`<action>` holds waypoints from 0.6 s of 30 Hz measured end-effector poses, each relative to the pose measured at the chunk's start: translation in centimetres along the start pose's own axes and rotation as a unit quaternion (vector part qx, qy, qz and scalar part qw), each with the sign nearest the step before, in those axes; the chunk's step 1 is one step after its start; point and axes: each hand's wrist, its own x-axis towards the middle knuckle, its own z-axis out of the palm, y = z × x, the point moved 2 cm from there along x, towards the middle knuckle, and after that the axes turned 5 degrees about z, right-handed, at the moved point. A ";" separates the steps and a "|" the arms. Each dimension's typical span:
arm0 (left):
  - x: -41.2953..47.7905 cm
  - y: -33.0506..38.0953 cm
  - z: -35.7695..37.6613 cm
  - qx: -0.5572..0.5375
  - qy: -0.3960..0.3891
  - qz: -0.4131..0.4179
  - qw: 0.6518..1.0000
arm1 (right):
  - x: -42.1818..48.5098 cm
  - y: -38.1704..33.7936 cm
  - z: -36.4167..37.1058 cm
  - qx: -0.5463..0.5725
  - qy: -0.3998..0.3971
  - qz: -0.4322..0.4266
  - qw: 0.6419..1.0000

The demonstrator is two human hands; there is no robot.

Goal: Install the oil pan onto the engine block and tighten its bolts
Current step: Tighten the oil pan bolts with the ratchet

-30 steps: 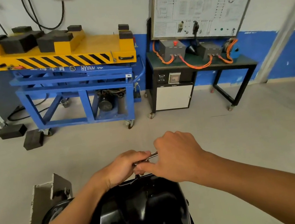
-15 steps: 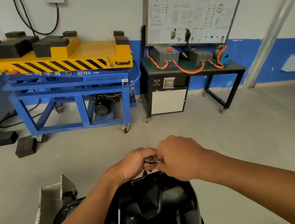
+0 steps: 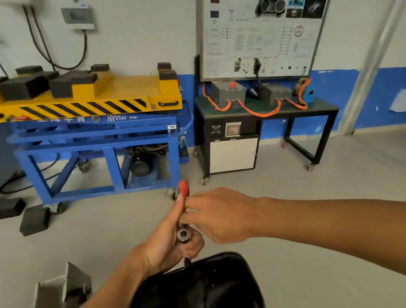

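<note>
The glossy black oil pan (image 3: 199, 300) fills the bottom centre, seated over the engine, whose block is mostly hidden. A ratchet wrench (image 3: 184, 234) with a red handle tip (image 3: 183, 186) stands over the pan's far edge, handle pointing away from me. My left hand (image 3: 167, 245) grips the ratchet head and the socket below it. My right hand (image 3: 218, 215) holds the handle just above the head, fingers around it. The bolt under the socket is hidden.
A grey metal bracket of the engine stand (image 3: 57, 297) sits at lower left. Beyond are a blue cart with a yellow lift table (image 3: 89, 133), black blocks on the floor (image 3: 33, 219), and a black bench with a training board (image 3: 266, 113). Bare grey floor lies to the right.
The ratchet handle has swung from lying sideways under my hands to pointing away from me, showing its red tip. The view tilted upward a little.
</note>
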 end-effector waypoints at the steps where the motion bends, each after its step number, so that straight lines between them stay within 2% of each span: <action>1: -0.1 0.2 0.0 -0.007 0.006 -0.002 1.000 | 0.0 0.1 0.0 0.004 -0.006 -0.026 1.000; 4: -0.2 0.5 -0.1 0.004 0.020 -0.006 1.000 | 0.4 1.1 0.0 0.014 -0.016 -0.076 0.997; 7: -0.7 1.1 -0.5 0.024 0.038 0.009 0.999 | 0.3 2.0 0.1 0.039 -0.009 -0.078 0.996; 11: -3.5 2.3 -2.1 0.151 -0.002 -0.028 0.988 | 0.4 2.0 0.5 -0.029 -0.064 -0.048 0.996; 13: -4.4 2.4 -2.2 0.219 -0.006 -0.030 0.975 | 0.6 1.7 -0.1 -0.048 -0.067 -0.017 0.996; 18: -3.9 1.2 -1.5 0.343 0.109 0.046 0.932 | 1.0 -0.6 -1.2 -0.068 -0.041 0.029 0.996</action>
